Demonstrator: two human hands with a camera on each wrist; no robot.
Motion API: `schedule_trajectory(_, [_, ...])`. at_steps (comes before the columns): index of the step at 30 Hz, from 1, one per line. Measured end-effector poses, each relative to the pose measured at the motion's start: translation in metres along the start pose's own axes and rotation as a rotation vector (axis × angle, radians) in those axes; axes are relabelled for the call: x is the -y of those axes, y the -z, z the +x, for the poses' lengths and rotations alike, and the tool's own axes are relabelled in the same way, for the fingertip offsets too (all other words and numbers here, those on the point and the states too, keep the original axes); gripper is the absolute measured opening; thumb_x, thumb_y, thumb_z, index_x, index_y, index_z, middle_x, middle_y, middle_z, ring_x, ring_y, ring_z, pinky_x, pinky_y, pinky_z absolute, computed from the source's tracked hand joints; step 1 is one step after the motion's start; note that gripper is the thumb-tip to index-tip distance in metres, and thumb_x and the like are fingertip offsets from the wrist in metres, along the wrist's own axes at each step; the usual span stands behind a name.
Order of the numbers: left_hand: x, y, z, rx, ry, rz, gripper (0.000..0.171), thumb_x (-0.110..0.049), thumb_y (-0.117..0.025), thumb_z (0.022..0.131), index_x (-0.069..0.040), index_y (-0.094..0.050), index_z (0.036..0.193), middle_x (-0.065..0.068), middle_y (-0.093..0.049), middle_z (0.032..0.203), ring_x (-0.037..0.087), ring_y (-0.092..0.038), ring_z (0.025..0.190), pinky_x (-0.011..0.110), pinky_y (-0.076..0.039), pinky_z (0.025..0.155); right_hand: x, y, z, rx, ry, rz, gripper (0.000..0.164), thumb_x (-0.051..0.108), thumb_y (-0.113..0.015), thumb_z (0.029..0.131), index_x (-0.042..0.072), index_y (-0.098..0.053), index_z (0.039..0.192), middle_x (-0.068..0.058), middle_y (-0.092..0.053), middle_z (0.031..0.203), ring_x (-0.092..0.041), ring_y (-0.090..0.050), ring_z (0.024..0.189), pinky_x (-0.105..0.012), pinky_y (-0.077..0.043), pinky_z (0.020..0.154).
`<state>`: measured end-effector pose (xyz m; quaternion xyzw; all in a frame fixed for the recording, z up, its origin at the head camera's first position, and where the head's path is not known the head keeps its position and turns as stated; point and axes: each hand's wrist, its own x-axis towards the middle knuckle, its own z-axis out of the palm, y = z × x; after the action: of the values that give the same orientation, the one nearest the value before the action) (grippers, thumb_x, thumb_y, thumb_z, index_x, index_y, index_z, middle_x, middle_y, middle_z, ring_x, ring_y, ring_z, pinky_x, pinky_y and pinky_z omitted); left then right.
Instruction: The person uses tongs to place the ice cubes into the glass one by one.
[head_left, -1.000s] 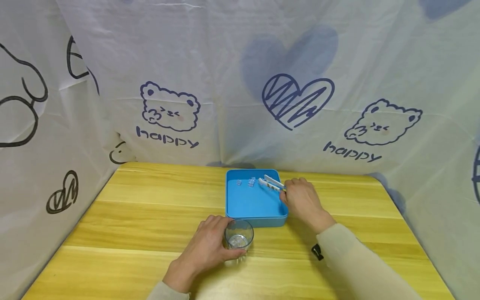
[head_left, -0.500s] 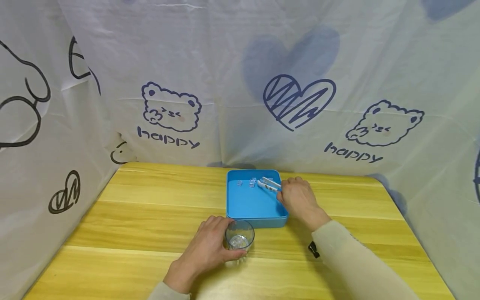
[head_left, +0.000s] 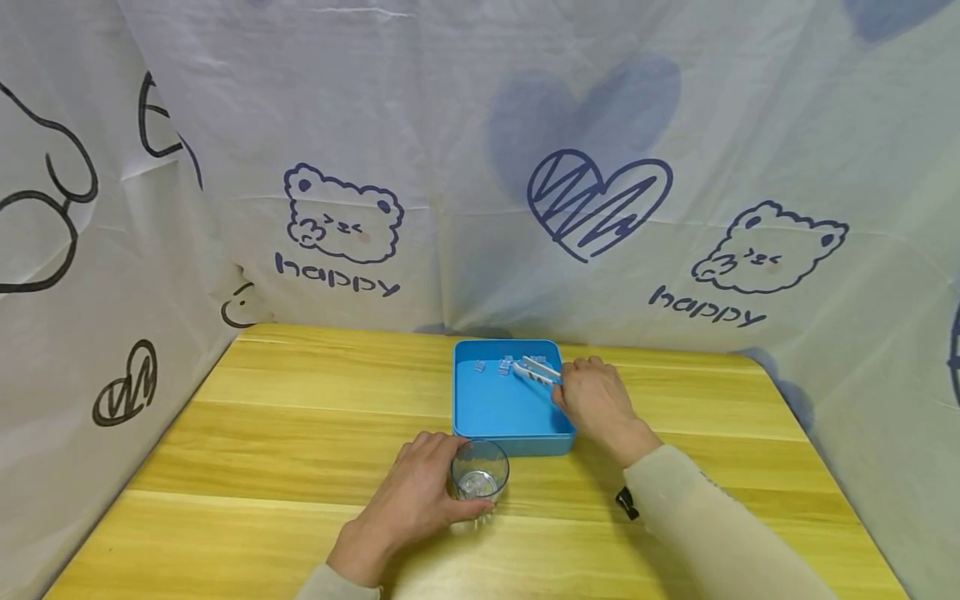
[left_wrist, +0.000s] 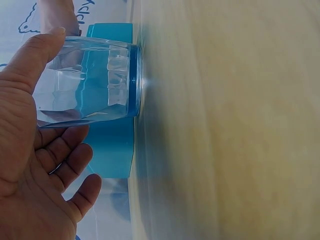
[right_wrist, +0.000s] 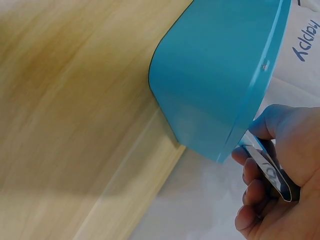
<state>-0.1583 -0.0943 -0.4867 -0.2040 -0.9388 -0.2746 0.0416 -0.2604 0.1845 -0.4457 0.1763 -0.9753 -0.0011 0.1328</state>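
Note:
My left hand (head_left: 412,492) holds a clear drinking glass (head_left: 480,467) upright on the table, thumb and fingers around its side. Several clear cubes (left_wrist: 118,75) lie at the bottom of the glass in the left wrist view. My right hand (head_left: 597,407) grips white tongs (head_left: 536,372) over the far right part of a blue box (head_left: 513,408). Inside the box, loose clear cubes (head_left: 506,365) lie along the back, close to the tongs' tips. In the right wrist view the tongs' bent end (right_wrist: 280,180) sits between thumb and fingers, and the box wall hides the tips.
The box stands near the far edge of the wooden table (head_left: 300,442), just beyond the glass. Behind the table hangs a white cloth (head_left: 465,167) printed with bears and hearts. A black clip (head_left: 627,503) hangs under the right sleeve.
The right hand and tongs have shifted slightly left and nearer to me, and the tongs' arms look closer together. The left hand and the glass stay in place.

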Motion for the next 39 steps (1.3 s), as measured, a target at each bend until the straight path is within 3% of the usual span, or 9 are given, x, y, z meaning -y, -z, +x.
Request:
schedule_trajectory(25, [-0.001,0.001,0.000,-0.009,-0.026,0.001,0.079,-0.058,-0.090,0.076,-0.009,-0.065,0.133,0.004,-0.068,0.126,0.023,-0.057,0.118,0.049,-0.048,0.106,0.003,-0.005,0.002,-0.013,0.025,-0.050,0.026,0.024,-0.070,0.098,0.001,-0.067,0.088,-0.008,-0.062,0.079,-0.027,-0.052,0.074,-0.040,-0.050,0.068])
schedule_trajectory(39, [-0.002,0.003,-0.001,-0.001,-0.016,0.006,0.080,-0.059,-0.090,0.076,-0.010,-0.065,0.133,0.002,-0.068,0.126,0.022,-0.057,0.117,0.047,-0.048,0.106,0.001,0.001,-0.009,-0.054,0.047,-0.007,0.026,0.021,-0.069,0.098,0.005,-0.060,0.079,-0.005,-0.051,0.070,-0.024,-0.045,0.069,-0.035,-0.042,0.064])
